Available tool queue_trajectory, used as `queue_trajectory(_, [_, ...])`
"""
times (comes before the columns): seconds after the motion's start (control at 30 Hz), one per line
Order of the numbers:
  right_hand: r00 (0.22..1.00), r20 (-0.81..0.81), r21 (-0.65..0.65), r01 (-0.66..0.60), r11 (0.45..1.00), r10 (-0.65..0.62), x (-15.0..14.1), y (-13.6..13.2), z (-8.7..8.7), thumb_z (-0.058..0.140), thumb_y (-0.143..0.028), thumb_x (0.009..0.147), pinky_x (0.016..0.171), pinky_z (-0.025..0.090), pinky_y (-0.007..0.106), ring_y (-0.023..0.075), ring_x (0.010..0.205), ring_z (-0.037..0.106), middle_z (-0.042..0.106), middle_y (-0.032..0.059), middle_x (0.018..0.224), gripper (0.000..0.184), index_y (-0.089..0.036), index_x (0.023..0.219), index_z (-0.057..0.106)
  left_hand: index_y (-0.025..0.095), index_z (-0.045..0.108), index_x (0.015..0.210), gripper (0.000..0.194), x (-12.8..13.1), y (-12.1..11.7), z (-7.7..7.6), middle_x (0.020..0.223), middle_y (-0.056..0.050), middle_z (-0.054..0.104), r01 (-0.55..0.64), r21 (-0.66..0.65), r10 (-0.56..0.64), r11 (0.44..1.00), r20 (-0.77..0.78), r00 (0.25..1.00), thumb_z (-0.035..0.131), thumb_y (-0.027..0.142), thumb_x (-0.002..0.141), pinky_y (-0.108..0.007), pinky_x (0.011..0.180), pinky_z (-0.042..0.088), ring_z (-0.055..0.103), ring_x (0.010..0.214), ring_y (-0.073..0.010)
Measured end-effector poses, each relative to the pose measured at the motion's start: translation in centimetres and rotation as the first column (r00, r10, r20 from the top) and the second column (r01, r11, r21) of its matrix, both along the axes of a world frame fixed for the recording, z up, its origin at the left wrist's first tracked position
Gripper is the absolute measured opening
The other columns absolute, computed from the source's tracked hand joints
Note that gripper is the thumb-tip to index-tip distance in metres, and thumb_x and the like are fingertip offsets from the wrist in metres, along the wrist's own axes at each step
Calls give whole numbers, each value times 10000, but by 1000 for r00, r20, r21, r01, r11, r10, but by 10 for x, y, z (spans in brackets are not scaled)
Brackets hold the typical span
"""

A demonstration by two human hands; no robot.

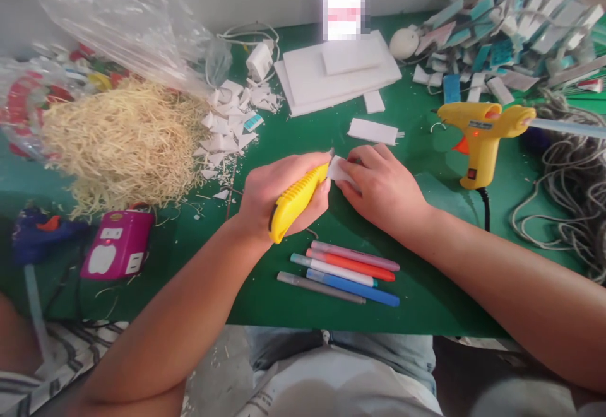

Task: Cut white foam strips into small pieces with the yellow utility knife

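My left hand (262, 199) is wrapped round a yellow box cutter (297, 205), its tip pointing away from me. The short blade end meets the edge of a small white foam board piece (337, 168). That piece is pinched under the fingers of my right hand (386, 183), which partly hide it. Just beyond my right hand lies a white foam strip (373, 131). Nearer to me, several markers (353, 261) lie side by side on the green table (265, 303).
A yellow glue gun (483, 139) stands at the right, beside grey cord (572, 171). White boards (303, 82) are stacked at the back. Foam scraps (225, 127), wood shavings (127, 142) and a purple power adapter (116, 243) occupy the left. Offcuts (516, 32) pile up back right.
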State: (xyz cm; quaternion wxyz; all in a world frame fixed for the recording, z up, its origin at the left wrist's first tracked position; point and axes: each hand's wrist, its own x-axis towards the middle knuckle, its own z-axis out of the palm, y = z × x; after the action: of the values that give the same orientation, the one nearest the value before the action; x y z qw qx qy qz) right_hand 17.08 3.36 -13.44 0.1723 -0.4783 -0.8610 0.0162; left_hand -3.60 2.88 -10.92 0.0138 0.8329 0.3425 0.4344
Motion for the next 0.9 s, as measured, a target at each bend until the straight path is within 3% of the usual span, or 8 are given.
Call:
queue_trajectory(0.27, [1000, 6, -20, 4, 1000, -4, -1, 0, 1, 529, -231, 967, 799, 527, 428, 282, 936, 540, 669, 174, 1082, 262, -120, 1049, 753, 149, 731, 1072, 199, 3, 8, -10, 1037, -80, 812, 23, -68, -25, 997, -24, 999, 619, 169, 908, -213, 867, 628, 786, 878, -176])
queue_trajectory(0.47, [1000, 11, 13, -11, 1000, 11, 0, 1, -1, 518, -239, 970, 802, 513, 396, 261, 923, 512, 663, 154, 1072, 262, -133, 1023, 752, 187, 729, 1060, 220, 4, 9, -11, 1023, -50, 814, -28, -105, 15, 994, -118, 993, 558, 251, 936, -250, 827, 638, 782, 869, -177])
queue_trajectory(0.77, [1000, 20, 26, -7, 1000, 6, -1, 1, -1, 487, -235, 982, 802, 517, 423, 276, 919, 517, 667, 155, 1045, 274, -160, 980, 750, 229, 711, 934, 170, -1, 5, 5, 861, -24, 794, 69, -130, -79, 989, -76, 994, 579, 166, 847, -277, 677, 621, 747, 721, -180])
queue_trajectory(0.9, [1000, 27, 16, -6, 1000, 6, -1, 1, 0, 475, -231, 985, 799, 516, 428, 283, 931, 510, 668, 161, 1062, 288, -151, 1000, 751, 299, 695, 885, 148, -6, -1, 11, 789, 33, 774, 25, -196, -42, 980, -84, 996, 580, 217, 838, -290, 606, 607, 720, 651, -173])
